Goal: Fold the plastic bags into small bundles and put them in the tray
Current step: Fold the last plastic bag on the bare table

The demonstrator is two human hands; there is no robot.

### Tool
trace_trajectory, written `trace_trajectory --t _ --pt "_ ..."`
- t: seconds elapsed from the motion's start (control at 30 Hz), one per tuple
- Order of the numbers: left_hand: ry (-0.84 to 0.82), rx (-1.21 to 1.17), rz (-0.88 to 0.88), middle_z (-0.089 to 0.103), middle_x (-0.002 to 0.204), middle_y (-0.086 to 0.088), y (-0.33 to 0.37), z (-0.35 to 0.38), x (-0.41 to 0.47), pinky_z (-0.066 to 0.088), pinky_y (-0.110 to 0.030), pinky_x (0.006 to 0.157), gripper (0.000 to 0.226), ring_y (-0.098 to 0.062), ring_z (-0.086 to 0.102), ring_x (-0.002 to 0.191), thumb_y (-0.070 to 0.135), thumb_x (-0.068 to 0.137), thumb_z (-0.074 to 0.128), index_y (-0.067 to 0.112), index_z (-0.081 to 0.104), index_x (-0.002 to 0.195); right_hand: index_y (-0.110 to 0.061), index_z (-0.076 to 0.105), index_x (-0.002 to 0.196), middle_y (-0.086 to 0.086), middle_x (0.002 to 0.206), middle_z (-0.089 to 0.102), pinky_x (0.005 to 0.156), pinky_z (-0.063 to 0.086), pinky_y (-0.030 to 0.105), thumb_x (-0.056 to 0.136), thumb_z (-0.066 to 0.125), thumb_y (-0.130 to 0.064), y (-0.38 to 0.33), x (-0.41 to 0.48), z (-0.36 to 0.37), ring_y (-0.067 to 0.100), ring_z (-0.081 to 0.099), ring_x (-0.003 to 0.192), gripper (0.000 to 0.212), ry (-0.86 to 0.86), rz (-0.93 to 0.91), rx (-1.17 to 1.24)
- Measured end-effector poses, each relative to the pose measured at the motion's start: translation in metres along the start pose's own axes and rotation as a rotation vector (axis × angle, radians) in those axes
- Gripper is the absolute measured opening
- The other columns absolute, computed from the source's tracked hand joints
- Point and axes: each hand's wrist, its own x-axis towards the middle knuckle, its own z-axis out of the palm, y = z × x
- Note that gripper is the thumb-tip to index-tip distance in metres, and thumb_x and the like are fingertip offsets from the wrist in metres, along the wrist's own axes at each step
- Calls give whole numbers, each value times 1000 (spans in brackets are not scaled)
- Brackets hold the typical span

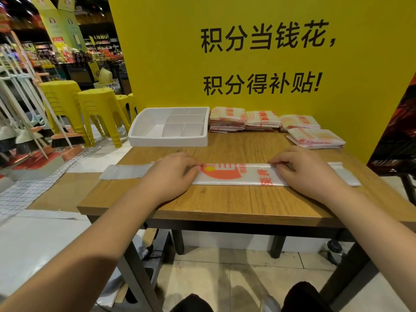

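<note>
A white plastic bag with orange print lies folded into a long narrow strip across the wooden table; its left end hangs past the table's edge. My left hand presses on the strip left of the print, fingertips pinching its far edge. My right hand rests on the strip's right part, fingers pinching the far edge too. The white divided tray stands at the back left, with nothing in its compartments. Stacks of folded bags lie to its right.
More bag stacks sit along the yellow sign wall. Yellow stools and brooms stand on the floor to the left. A dark panel is at the right.
</note>
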Motion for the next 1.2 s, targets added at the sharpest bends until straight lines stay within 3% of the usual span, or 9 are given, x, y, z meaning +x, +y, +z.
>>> trace_trajectory --t 0.13,0.23,0.33,0.47,0.7,1.0,1.2 --pt "-73 38 -13 53 142 2 19 2 -1 34 -44 114 41 -18 45 132 37 105 39 25 53 141 -26 63 130 -2 128 60 103 43 44 102 44 -37 -21 -6 6 20 52 119 35 -36 -10 -53" --pt "-141 56 4 35 159 3 37 10 2 20 -45 121 46 -18 29 146 33 105 34 26 40 151 -29 44 148 -4 155 40 120 24 46 105 32 -43 -51 -9 19 17 32 144 47 -157 -108 -102" --pt "-144 58 8 30 161 2 47 17 6 14 -42 123 49 -15 24 148 26 104 35 23 37 152 -27 30 156 -3 164 24 124 12 43 106 27 -40 -67 -6 29 14 16 152 51 -244 -151 -85" --pt "-144 29 16 31 161 1 57 21 7 8 -39 125 49 -13 23 148 23 104 33 21 34 153 -26 18 160 -4 167 10 123 3 36 107 22 -39 -69 -4 29 9 6 153 54 -334 -126 -90" --pt "-349 117 -22 -9 166 10 52 21 4 -5 -43 124 55 -12 -9 153 50 105 12 38 0 158 -30 4 160 -8 167 -6 122 -5 32 107 13 -47 -61 -6 24 6 -5 153 56 -419 -98 -100" --pt "-391 174 -236 -13 166 5 -3 -4 -17 -5 -45 124 79 -20 -11 153 86 80 0 53 -7 151 -30 4 160 -1 167 -6 121 -5 29 104 15 -54 18 -25 -23 11 -6 153 62 -462 170 -127" --pt "-384 174 -305 -12 166 4 -11 -13 -29 -6 -45 123 78 -18 -10 153 78 80 2 51 -5 153 -32 3 160 1 168 -6 124 -2 40 101 8 -60 37 -40 -39 17 -4 154 65 -418 346 -238"
